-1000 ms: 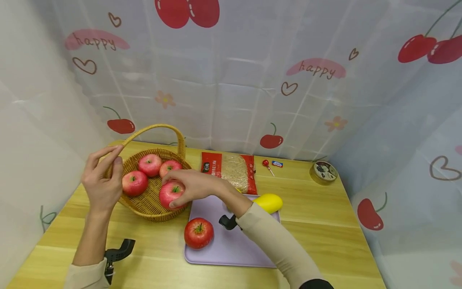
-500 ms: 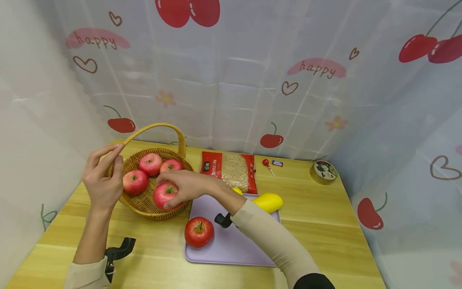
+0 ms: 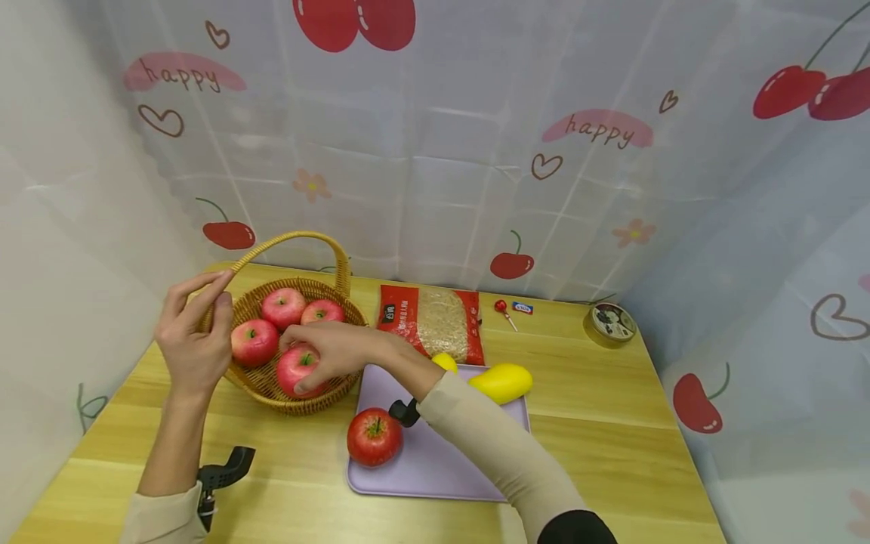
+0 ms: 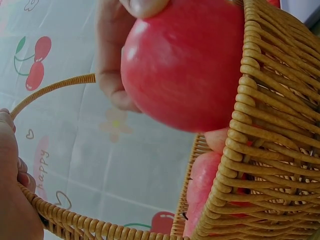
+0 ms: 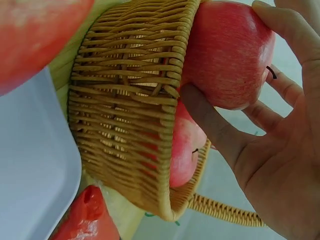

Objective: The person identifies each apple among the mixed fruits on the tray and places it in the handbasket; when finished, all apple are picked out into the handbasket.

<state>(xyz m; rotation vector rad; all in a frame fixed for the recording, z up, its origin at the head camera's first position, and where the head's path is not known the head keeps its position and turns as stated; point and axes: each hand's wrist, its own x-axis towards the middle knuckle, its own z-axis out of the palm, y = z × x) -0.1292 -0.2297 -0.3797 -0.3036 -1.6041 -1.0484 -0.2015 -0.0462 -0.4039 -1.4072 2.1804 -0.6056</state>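
A wicker basket (image 3: 292, 408) with a tall arched handle stands at the table's left, several red apples (image 3: 254, 344) inside it. My left hand (image 3: 193, 325) holds the basket's handle on its near left side. In my right hand (image 3: 329, 351) is another apple (image 3: 297, 369), gripped between thumb and fingers at the basket's right rim. The left wrist view shows this held apple (image 4: 185, 65) partly above the rim, with other apples lower behind it. One more red apple (image 3: 374, 437) sits on the left part of a lilac tray (image 3: 435, 476).
A yellow mango-shaped fruit (image 3: 503, 383) and a smaller yellow fruit (image 3: 445, 362), partly hidden, are at the tray's back. Behind lies a red-ended food packet (image 3: 435, 321). A lollipop (image 3: 503, 310), a small blue wrapped piece (image 3: 522, 307) and a round tin (image 3: 609, 325) lie farther right.
My right hand has moved left with the held apple, farther over the basket. More of the small yellow fruit shows. My left hand has stayed on the handle.
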